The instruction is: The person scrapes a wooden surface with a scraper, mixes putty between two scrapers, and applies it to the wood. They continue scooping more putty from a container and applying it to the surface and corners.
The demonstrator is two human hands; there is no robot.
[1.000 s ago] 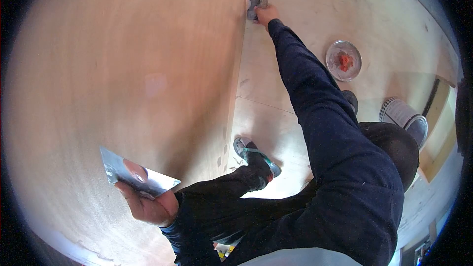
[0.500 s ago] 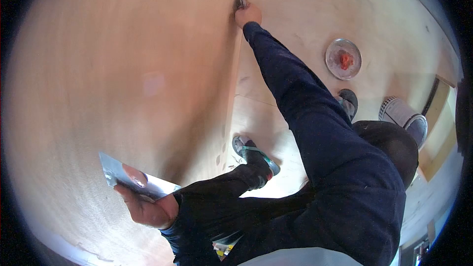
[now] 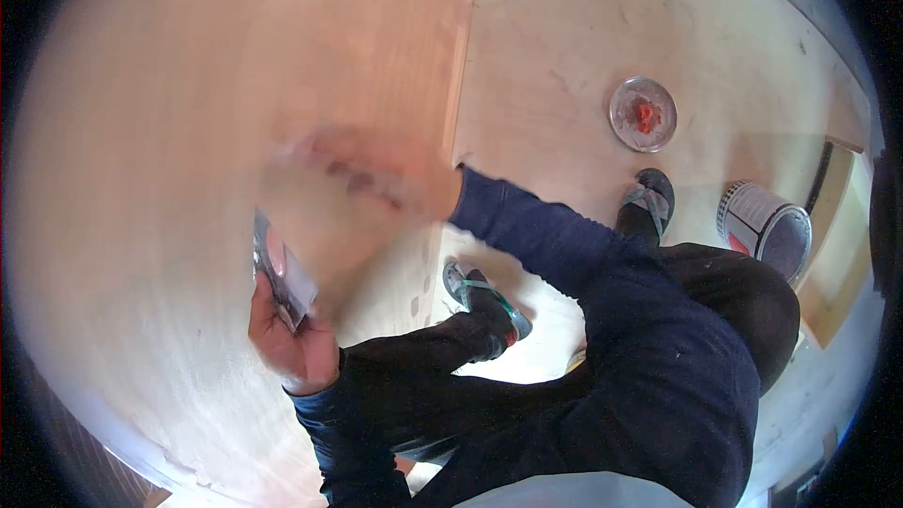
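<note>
My left hand (image 3: 293,343) is closed around a broad metal scraper plate (image 3: 299,287), which carries a smear of pinkish paste (image 3: 277,249). Above it, my right hand (image 3: 386,165) is smeared by motion over the large pale wood panel (image 3: 188,85). Its fingers look bent, but whatever they hold is too blurred to make out. A long straight edge (image 3: 461,56) of the panel runs just right of that hand.
A round metal lid (image 3: 614,127) with red paste (image 3: 645,117) lies on the pale surface at right. A tin can (image 3: 752,216) lies tilted near my knee (image 3: 752,301), beside a wooden frame (image 3: 842,273). My sandalled feet (image 3: 649,199) flank the middle.
My right hand, which held a small dark putty knife at the panel's edge, has swung down and left toward the scraper plate. The left hand has shifted slightly right and turned the plate steeper.
</note>
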